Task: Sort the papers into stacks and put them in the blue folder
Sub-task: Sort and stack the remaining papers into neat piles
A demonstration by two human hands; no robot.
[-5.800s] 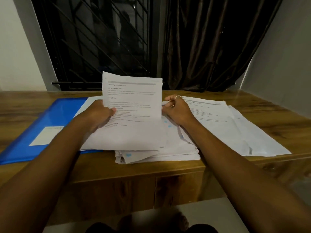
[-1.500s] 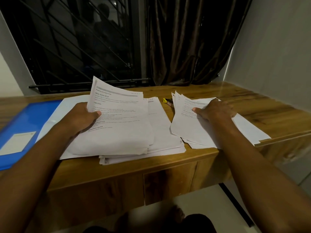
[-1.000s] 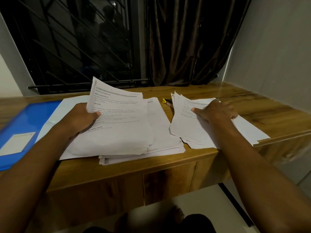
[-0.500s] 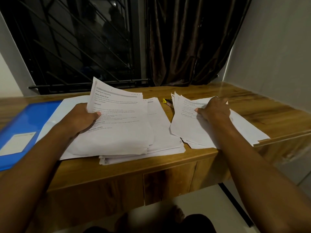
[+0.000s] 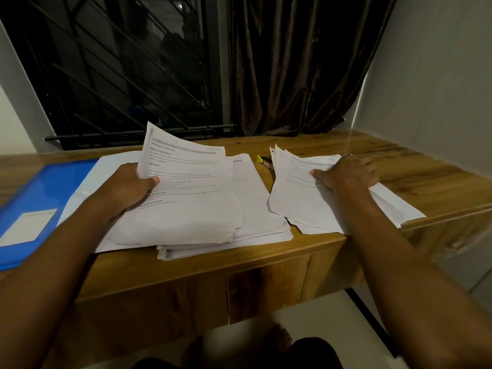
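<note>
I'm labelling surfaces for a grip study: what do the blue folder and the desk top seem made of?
Blue folder: probably thin plastic, smooth, slightly glossy; even colour, soft sheen. Desk top: wood or wood-look laminate, I cannot tell which; brown grain streaks show, and the far right corner reflects light, so a glossy finish.

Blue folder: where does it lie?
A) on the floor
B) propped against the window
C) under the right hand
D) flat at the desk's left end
D: the blue folder lies flat at the wooden desk's left end, beyond the left hand gripping a bundle of printed sheets.
</note>
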